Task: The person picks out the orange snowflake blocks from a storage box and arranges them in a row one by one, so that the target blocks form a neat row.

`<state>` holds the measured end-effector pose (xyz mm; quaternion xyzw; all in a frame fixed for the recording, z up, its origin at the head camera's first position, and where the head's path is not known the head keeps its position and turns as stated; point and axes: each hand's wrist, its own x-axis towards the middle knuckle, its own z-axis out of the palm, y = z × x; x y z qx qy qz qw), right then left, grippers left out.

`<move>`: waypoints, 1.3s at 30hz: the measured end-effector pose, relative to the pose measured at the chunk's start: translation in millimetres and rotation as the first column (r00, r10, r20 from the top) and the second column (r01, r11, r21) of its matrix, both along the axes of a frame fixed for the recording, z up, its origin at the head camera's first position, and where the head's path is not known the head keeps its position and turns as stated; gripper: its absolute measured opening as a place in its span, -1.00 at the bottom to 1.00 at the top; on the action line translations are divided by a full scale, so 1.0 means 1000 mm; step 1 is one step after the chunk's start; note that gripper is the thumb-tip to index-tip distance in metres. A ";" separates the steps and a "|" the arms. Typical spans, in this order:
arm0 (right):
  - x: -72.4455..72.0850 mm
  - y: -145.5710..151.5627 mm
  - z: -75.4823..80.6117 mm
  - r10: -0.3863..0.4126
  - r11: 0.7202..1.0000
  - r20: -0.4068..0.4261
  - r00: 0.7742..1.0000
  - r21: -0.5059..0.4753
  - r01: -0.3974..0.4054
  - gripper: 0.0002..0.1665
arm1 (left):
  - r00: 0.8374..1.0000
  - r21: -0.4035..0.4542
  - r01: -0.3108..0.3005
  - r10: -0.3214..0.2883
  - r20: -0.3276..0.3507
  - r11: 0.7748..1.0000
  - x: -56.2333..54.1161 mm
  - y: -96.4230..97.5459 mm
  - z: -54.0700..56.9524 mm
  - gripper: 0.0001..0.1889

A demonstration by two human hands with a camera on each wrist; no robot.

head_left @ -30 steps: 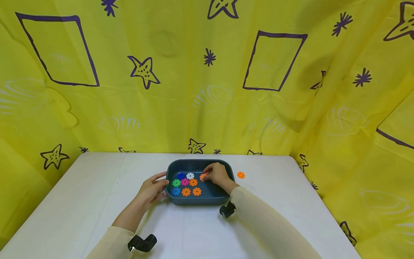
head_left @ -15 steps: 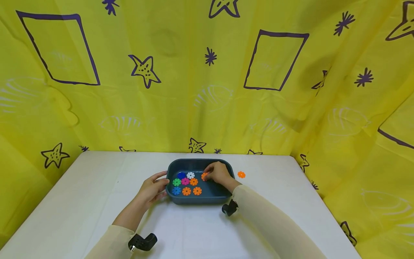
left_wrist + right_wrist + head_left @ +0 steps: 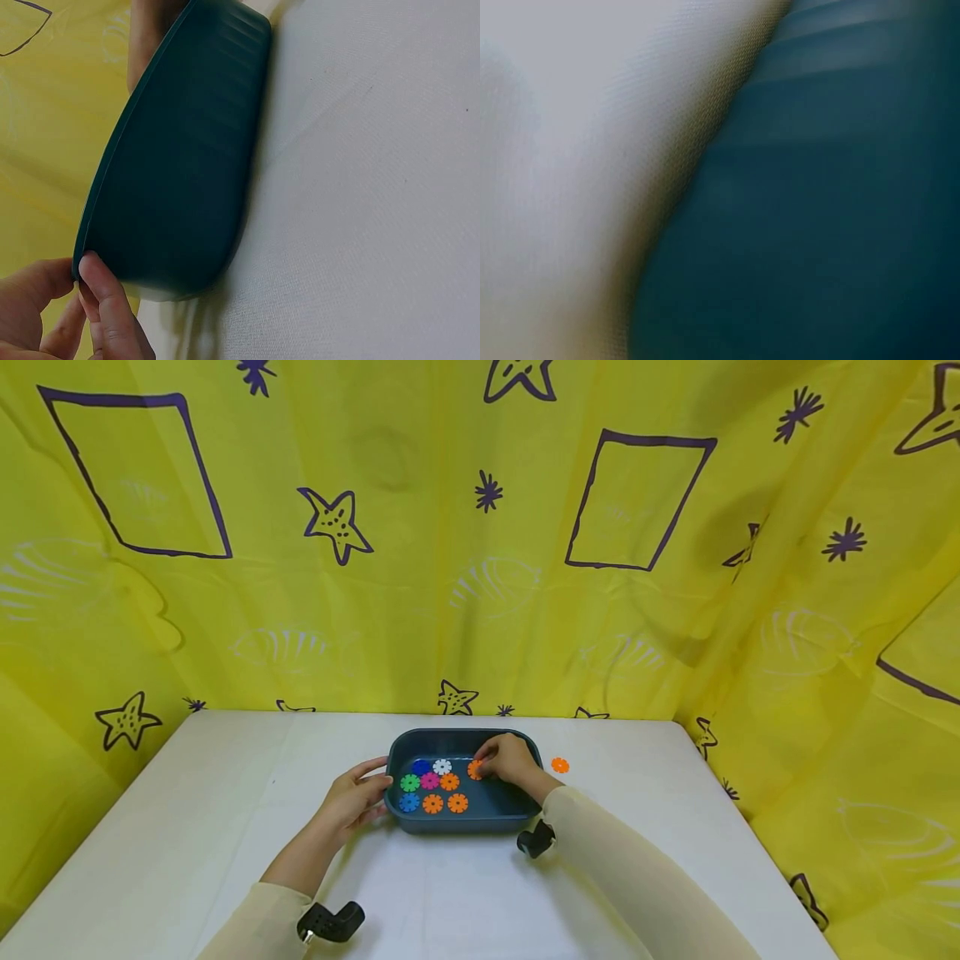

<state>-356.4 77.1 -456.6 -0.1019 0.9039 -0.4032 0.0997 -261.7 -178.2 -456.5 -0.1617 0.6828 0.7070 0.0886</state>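
Observation:
A dark blue-green plastic basin [image 3: 468, 825] stands on the table. My left hand [image 3: 354, 797] grips its left rim; in the left wrist view, fingers [image 3: 109, 304] lie against the outer wall. My right hand [image 3: 512, 762] reaches over the right side and pinches an orange notched interlocking disc [image 3: 474, 769] near the basin floor, partly hidden by the fingers. To its left, several similar discs lie flat in rows, among them a white one [image 3: 442, 766], a pink one [image 3: 430, 781], a green one [image 3: 410, 782] and a blue one [image 3: 408, 802].
One more orange disc [image 3: 560, 765] lies on the white-covered table [image 3: 187, 827], just right of the basin. A yellow patterned curtain [image 3: 420, 610] rises behind the table and along both sides. The right wrist view shows only the basin's outer wall [image 3: 802, 225] and white cloth.
The right wrist and sleeve have shifted very slightly right, the fingers staying at the same orange disc. The left hand and the basin keep their places.

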 end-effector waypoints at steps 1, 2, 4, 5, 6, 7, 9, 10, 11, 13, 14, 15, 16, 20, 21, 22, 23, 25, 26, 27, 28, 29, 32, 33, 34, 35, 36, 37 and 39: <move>0.000 0.000 0.000 0.002 1.000 -0.002 1.000 -0.002 -0.002 -0.86 | 1.000 0.002 -0.001 0.001 -0.001 1.000 0.000 0.000 0.000 -0.52; 0.000 0.000 0.000 0.003 1.000 -0.003 1.000 -0.004 -0.003 -0.86 | 1.000 0.004 0.000 0.000 -0.001 1.000 0.000 0.000 0.000 -0.52; 0.000 0.000 -0.001 0.003 1.000 -0.004 1.000 -0.011 -0.003 -0.85 | 1.000 0.007 0.000 0.000 -0.002 1.000 0.000 0.000 0.000 -0.52; -0.001 0.000 -0.001 0.001 1.000 0.001 1.000 -0.016 -0.001 -0.85 | 1.000 0.007 0.001 -0.001 -0.003 1.000 0.000 0.000 0.000 -0.52; -0.001 0.000 -0.001 0.000 1.000 0.004 1.000 -0.021 0.000 -0.85 | 1.000 0.006 0.001 -0.001 -0.003 1.000 0.000 0.000 0.000 -0.52; -0.001 0.001 -0.001 0.000 1.000 0.008 1.000 -0.029 0.000 -0.85 | 1.000 0.005 0.002 -0.002 -0.002 1.000 0.001 0.000 0.000 -0.52; -0.001 0.001 0.000 0.001 0.999 0.017 1.000 -0.042 0.000 -0.85 | 1.000 0.005 0.002 -0.002 -0.001 1.000 0.001 0.000 0.001 -0.52; -0.001 0.001 0.000 0.001 0.999 0.021 1.000 -0.048 0.000 -0.85 | 1.000 0.005 0.003 -0.003 -0.001 1.000 0.001 0.000 0.001 -0.51; -0.001 0.002 0.001 0.001 0.999 0.024 1.000 -0.049 0.000 -0.85 | 1.000 0.004 0.003 -0.003 0.000 1.000 0.001 0.000 0.001 -0.51; -0.001 0.002 0.001 0.001 0.999 0.032 0.999 -0.052 0.001 -0.85 | 1.000 0.002 0.003 -0.003 0.002 1.000 0.001 0.000 0.001 -0.52; -0.001 0.003 0.002 0.000 0.999 0.038 0.999 -0.052 0.002 -0.85 | 1.000 0.001 0.004 -0.004 0.002 1.000 0.001 0.000 0.001 -0.51; -0.001 0.003 0.002 -0.001 0.999 0.043 0.999 -0.050 0.004 -0.84 | 1.000 -0.001 0.004 -0.004 0.001 1.000 0.001 0.000 0.001 -0.51; -0.001 0.003 0.002 -0.001 0.999 0.046 0.999 -0.050 0.004 -0.84 | 1.000 -0.003 0.004 -0.004 0.001 1.000 0.001 0.000 0.001 -0.51; -0.002 0.005 0.002 -0.003 0.999 0.058 0.998 -0.048 0.006 -0.83 | 1.000 -0.008 0.007 -0.007 -0.005 1.000 0.001 0.000 0.001 -0.51; -0.002 0.005 0.003 -0.002 0.999 0.058 0.998 -0.047 0.005 -0.82 | 1.000 -0.009 0.008 -0.008 -0.006 1.000 0.001 0.000 0.001 -0.51; -0.002 0.005 0.003 -0.001 0.999 0.059 0.998 -0.048 0.004 -0.82 | 1.000 -0.009 0.009 -0.009 -0.007 1.000 0.001 0.000 0.001 -0.51; -0.002 0.005 0.003 -0.002 0.999 0.061 0.998 -0.048 0.005 -0.82 | 1.000 -0.009 0.010 -0.010 -0.008 1.000 0.001 0.000 0.001 -0.51; -0.002 0.006 0.004 -0.003 0.999 0.066 0.998 -0.053 0.006 -0.82 | 1.000 -0.008 0.011 -0.011 -0.009 1.000 0.001 0.000 0.001 -0.51; -0.002 0.006 0.004 -0.002 0.998 0.069 0.998 -0.056 0.006 -0.82 | 1.000 -0.006 0.010 -0.010 -0.010 1.000 0.001 0.000 0.001 -0.51; -0.002 0.006 0.004 -0.003 0.998 0.070 0.998 -0.058 0.007 -0.82 | 1.000 -0.004 0.010 -0.010 -0.010 1.000 0.001 0.000 0.001 -0.51; -0.002 0.006 0.005 -0.004 0.998 0.072 0.997 -0.062 0.009 -0.82 | 1.000 -0.002 0.009 -0.009 -0.011 1.000 0.001 0.000 0.001 -0.51; -0.002 0.006 0.005 -0.004 0.998 0.076 0.997 -0.066 0.009 -0.82 | 1.000 0.000 0.008 -0.008 -0.011 1.000 0.001 0.000 0.001 -0.51; -0.003 0.007 0.006 -0.002 0.998 0.078 0.997 -0.062 0.007 -0.82 | 1.000 0.008 0.007 -0.007 -0.012 1.000 0.001 0.001 0.001 -0.51; -0.004 0.007 0.006 -0.001 0.998 0.079 0.997 -0.056 0.005 -0.83 | 1.000 0.010 0.006 -0.006 -0.012 1.000 0.001 0.001 0.001 -0.51; -0.004 0.008 0.006 0.000 0.999 0.081 0.997 -0.052 0.004 -0.83 | 1.000 0.012 0.009 -0.009 -0.013 1.000 0.001 0.001 0.001 -0.51; -0.004 0.008 0.007 0.001 0.999 0.080 0.997 -0.047 0.003 -0.83 | 1.000 0.014 0.011 -0.011 -0.013 1.000 0.001 0.001 0.001 -0.50; -0.004 0.008 0.007 0.001 0.999 0.080 0.997 -0.044 0.002 -0.83 | 1.000 0.015 0.011 -0.011 -0.013 1.000 0.001 0.000 0.001 -0.50; -0.005 0.009 0.007 0.003 0.999 0.081 0.997 -0.043 0.001 -0.83 | 1.000 0.015 0.006 -0.006 -0.012 1.000 0.001 0.000 0.000 -0.50; -0.005 0.009 0.008 0.005 0.999 0.082 0.997 -0.043 -0.001 -0.83 | 1.000 0.017 0.012 -0.012 -0.014 1.000 0.001 0.000 0.001 -0.49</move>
